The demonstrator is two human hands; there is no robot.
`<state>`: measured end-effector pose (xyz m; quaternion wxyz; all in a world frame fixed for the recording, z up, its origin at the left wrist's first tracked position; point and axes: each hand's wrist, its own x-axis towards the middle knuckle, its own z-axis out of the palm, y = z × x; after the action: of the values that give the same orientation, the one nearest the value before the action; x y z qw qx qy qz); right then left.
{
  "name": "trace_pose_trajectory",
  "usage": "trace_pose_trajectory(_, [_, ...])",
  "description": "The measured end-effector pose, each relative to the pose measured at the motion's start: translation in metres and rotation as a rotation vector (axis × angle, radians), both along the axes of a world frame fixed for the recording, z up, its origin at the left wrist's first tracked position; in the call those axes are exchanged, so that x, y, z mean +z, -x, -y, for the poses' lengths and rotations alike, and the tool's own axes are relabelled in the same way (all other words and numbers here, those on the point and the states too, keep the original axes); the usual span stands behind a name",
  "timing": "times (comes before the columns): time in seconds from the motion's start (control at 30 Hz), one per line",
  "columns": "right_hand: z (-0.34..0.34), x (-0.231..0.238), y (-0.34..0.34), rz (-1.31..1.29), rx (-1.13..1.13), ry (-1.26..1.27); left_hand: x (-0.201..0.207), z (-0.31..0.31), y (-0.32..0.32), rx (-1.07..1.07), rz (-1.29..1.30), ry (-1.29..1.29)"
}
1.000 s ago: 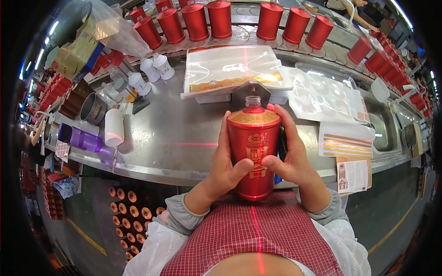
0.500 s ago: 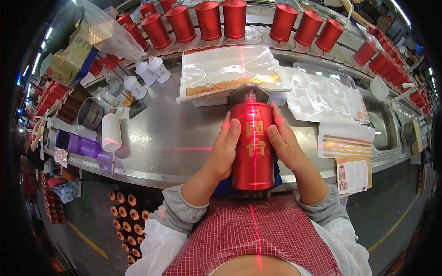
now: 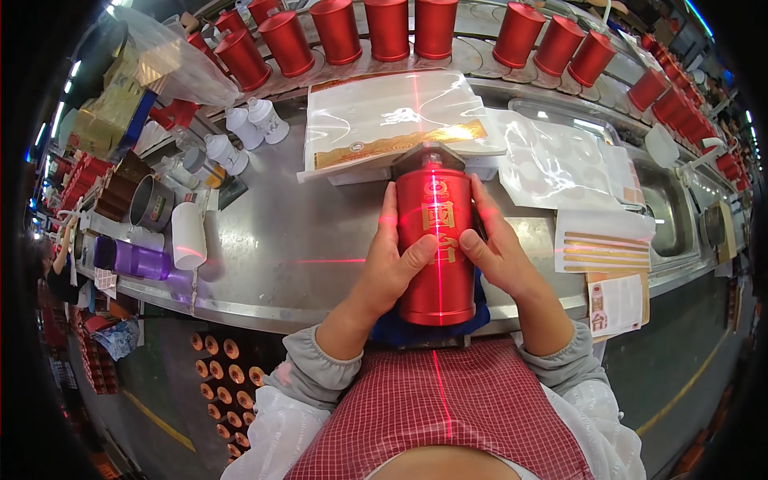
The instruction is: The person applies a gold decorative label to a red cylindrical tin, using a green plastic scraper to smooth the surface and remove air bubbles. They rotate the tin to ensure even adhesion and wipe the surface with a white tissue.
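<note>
Red bottle (image 3: 448, 284): at the near middle of the steel table (image 3: 264, 252), neck pointing far, base toward the person, gold characters facing up – a red light line runs along its length
Left hand (image 3: 382, 270): against the bottle's left side, thumb laid over its front
Right hand (image 3: 510, 260): against the right side, thumb also on the front
Grip: both hands closed about the bottle, holding it between them
Blue cloth (image 3: 392, 331): showing at the bottle's near end
Sheet stack (image 3: 384, 116): just beyond the neck – glossy, with a gold band
Gold strips (image 3: 606, 250): right, on a pale sheet
Purple bottle (image 3: 144, 261): left, near the white roll (image 3: 189, 232)
Red bottle row (image 3: 390, 32): far side, upright on the conveyor
</note>
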<state>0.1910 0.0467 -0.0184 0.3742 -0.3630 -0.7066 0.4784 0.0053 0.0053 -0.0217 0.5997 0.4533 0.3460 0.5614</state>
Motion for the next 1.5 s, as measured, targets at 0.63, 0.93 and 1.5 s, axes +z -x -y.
trace_pose_trajectory(0.63, [-0.009,-0.002,-0.006,-0.045,0.083,0.064,-0.003,-0.001,0.002,-0.01,0.137,-0.033])
trace_pose_trajectory(0.93, [-0.008,-0.006,-0.003,-0.065,0.072,0.129,0.004,-0.001,0.002,-0.03,0.083,0.013])
trace_pose_trajectory(1.5, [-0.004,0.003,0.001,-0.002,0.024,0.048,0.002,0.002,0.002,-0.03,0.054,0.003])
